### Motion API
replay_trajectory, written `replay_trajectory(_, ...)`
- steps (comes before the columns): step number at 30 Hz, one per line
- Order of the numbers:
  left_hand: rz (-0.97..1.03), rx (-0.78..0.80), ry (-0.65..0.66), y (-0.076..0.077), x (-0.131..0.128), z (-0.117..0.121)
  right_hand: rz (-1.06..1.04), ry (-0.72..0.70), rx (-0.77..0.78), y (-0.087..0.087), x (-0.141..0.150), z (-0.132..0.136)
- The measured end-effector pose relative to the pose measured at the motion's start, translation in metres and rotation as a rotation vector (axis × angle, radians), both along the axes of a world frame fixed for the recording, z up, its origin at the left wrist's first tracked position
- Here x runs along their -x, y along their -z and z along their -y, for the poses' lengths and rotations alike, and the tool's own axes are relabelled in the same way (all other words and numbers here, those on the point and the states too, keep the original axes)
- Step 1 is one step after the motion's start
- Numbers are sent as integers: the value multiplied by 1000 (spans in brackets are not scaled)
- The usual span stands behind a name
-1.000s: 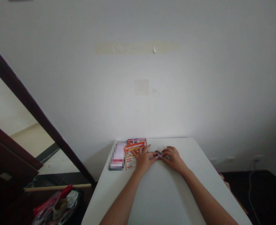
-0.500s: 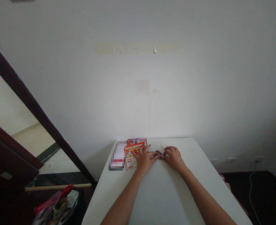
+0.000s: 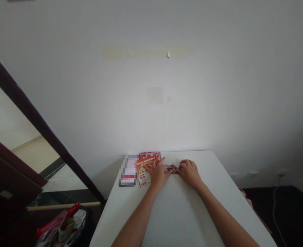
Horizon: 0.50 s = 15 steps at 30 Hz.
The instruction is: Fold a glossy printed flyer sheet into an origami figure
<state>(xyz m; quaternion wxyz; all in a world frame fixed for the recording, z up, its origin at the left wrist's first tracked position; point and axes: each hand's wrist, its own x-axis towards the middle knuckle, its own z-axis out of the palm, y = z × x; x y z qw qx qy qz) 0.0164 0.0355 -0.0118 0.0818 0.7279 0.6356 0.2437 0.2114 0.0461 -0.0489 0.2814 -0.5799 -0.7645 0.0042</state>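
Note:
Between my hands, low over the white table (image 3: pixel 172 209), is a small dark patterned piece (image 3: pixel 174 168); its kind is too small to make out. My left hand (image 3: pixel 158 173) pinches its left side with thumb and forefinger, the other fingers spread over a printed red-and-white leaflet (image 3: pixel 144 168). My right hand (image 3: pixel 190 172) has curled fingers closed on the right side of the same piece. Behind the leaflet lies another colourful printed sheet (image 3: pixel 151 153), partly covered.
Left of the leaflet lies a flat blurred item with a dark edge (image 3: pixel 127 185). The table's far edge meets a white wall (image 3: pixel 192 113). On the floor at left stands a dark bin or bag (image 3: pixel 86 223) with several wrappers. A cable (image 3: pixel 274 209) hangs at right.
Both hands stay on the small patterned piece, with slight finger shifts. The front leaflet appears slightly turned under my left hand. The whole view has moved a little.

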Motion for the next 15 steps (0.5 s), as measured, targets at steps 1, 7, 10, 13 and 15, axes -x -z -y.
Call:
replay_trajectory(1,-4,4,-5,0,0,0,1,8,11,-1,1,0)
replay_trajectory(7,25,15,-8,-3,-2,0,3,41,103,-7,4,2)
replay_trajectory(10,39,21,-15,-3,-2,0,-3,49,126,-8,4,3)
replay_trajectory(13,41,20,-17,-2,-3,-1,-12,48,120,-8,5,2)
replay_trajectory(15,42,7,-18,-2,-3,-1,-18,49,111,-7,5,2)
